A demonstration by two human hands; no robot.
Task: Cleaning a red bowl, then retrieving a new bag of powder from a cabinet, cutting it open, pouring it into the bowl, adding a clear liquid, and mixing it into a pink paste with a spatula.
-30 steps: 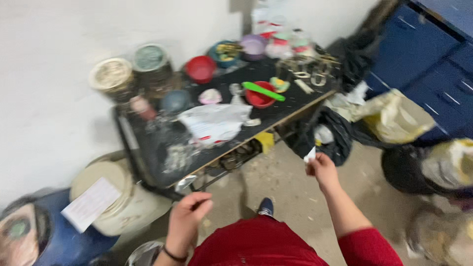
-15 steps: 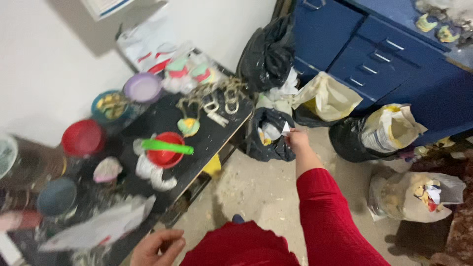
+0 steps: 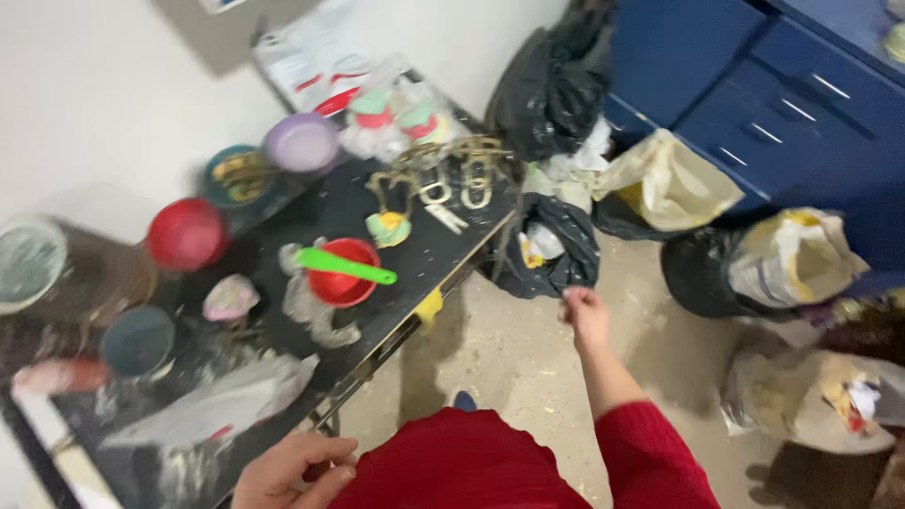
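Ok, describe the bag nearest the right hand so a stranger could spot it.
Start at the black table along the white wall. On the floor at its far corner sits a black bag, just beyond the right hand. Unlike the cream bag behind it, it is dark, with pale scraps inside.

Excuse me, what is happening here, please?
A person in a red top stands beside a cluttered black table. Their right hand reaches toward an open black rubbish bag on the floor; whether it holds anything is unclear. Their left hand rests near the table's edge, beside crumpled clear plastic. On the table sits a red bowl with a green tool across it.
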